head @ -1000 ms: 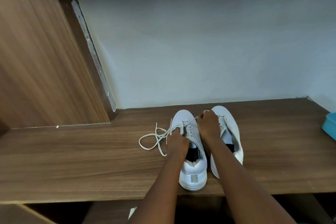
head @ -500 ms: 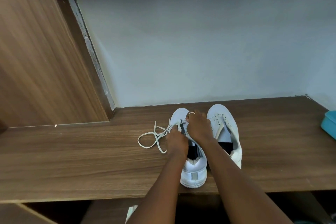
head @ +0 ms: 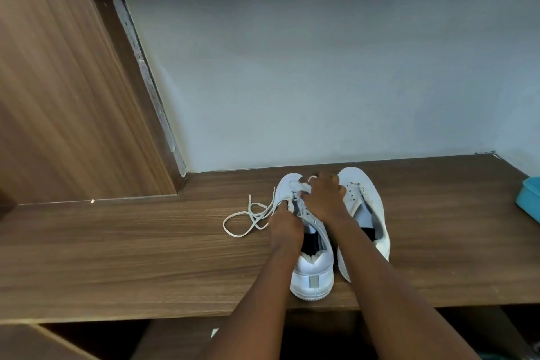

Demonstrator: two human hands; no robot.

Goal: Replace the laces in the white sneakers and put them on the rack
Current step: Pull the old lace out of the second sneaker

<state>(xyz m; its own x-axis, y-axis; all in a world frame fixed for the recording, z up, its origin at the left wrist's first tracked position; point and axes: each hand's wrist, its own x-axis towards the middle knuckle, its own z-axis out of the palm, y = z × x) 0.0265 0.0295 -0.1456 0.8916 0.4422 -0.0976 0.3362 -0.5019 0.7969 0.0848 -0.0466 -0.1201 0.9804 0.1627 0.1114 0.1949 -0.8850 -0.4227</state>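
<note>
- The two white sneakers stand side by side on the shelf (head: 146, 257), mid-way along it. Their long axes run from near edge to far edge, with the toes towards the wall.
- The left sneaker (head: 314, 275) is the one in hand, and both hands meet over its forepart.
- The left hand (head: 285, 225) is curled tight on that sneaker's left eyelet edge, where the lace (head: 257, 218) enters.
- The right hand (head: 324, 199) is closed above the tongue, with a small white loop of lace pinched at its fingertips.
- The slack lace trails off from the left hand towards the shelf's left end, so the left hand is nearer to feed it.
- The right sneaker (head: 365, 199) touches neither hand, and its eyelets look bare.
- Count: two sneakers, one lace visible, and one teal container (head: 529, 199) at the shelf's right end.
</note>
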